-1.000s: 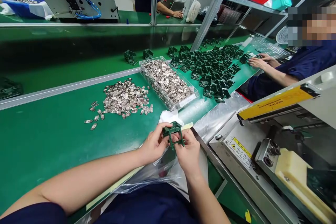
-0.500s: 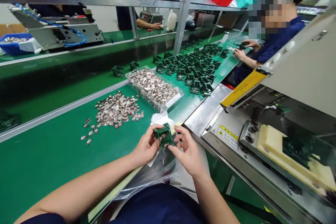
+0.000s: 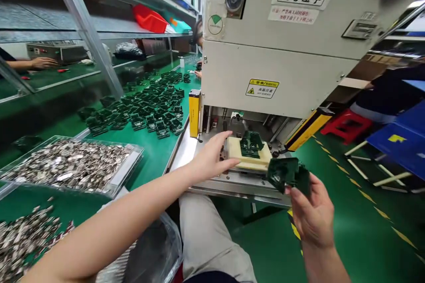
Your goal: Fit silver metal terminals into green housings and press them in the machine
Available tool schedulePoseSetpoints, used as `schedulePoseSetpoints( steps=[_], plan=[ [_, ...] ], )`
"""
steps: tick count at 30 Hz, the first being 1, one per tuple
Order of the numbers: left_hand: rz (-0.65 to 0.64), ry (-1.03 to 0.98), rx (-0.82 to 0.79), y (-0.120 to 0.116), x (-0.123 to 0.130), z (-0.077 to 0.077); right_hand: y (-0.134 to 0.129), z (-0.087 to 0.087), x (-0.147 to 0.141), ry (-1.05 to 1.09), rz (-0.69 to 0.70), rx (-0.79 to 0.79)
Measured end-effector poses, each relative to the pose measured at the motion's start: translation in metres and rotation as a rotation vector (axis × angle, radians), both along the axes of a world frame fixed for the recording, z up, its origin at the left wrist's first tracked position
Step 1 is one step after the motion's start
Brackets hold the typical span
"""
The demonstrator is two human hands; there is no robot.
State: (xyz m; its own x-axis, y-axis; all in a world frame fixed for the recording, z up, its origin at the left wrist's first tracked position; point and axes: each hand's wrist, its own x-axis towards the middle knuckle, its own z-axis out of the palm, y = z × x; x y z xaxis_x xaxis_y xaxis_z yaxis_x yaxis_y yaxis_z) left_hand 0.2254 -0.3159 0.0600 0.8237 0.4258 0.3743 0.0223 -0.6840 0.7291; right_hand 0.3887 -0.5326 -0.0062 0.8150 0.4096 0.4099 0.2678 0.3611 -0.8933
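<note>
Your right hand (image 3: 314, 214), fingers part-curled, grips a dark green circuit-board frame (image 3: 287, 174). Your left hand (image 3: 210, 159), open and empty, lies just left of a cream fixture block (image 3: 255, 163) carrying a second green frame (image 3: 251, 144).
</note>
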Motion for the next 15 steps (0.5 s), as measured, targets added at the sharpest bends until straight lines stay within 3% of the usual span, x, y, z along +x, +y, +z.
schedulePoseSetpoints(
  steps=[2,4,7,10,13,15],
  plan=[
    [0.021,0.060,-0.050,0.009,0.041,0.005,0.006,0.004,0.020,0.032,-0.086,0.007],
    [0.015,0.092,-0.137,0.011,0.069,0.008,0.020,0.011,0.035,-0.008,-0.078,-0.027],
    [0.032,-0.044,-0.236,0.009,0.077,0.010,0.047,0.025,0.050,-0.104,-0.001,-0.092],
    [0.109,-0.175,-0.385,0.005,0.037,0.007,0.069,0.040,0.060,-0.209,0.152,-0.239],
    [0.194,-0.108,-0.482,0.002,-0.039,-0.009,0.082,0.051,0.064,-0.374,0.260,-0.514],
    [0.268,-0.019,-0.516,-0.001,-0.093,-0.029,0.088,0.054,0.064,-0.481,0.260,-0.628]
  ],
)
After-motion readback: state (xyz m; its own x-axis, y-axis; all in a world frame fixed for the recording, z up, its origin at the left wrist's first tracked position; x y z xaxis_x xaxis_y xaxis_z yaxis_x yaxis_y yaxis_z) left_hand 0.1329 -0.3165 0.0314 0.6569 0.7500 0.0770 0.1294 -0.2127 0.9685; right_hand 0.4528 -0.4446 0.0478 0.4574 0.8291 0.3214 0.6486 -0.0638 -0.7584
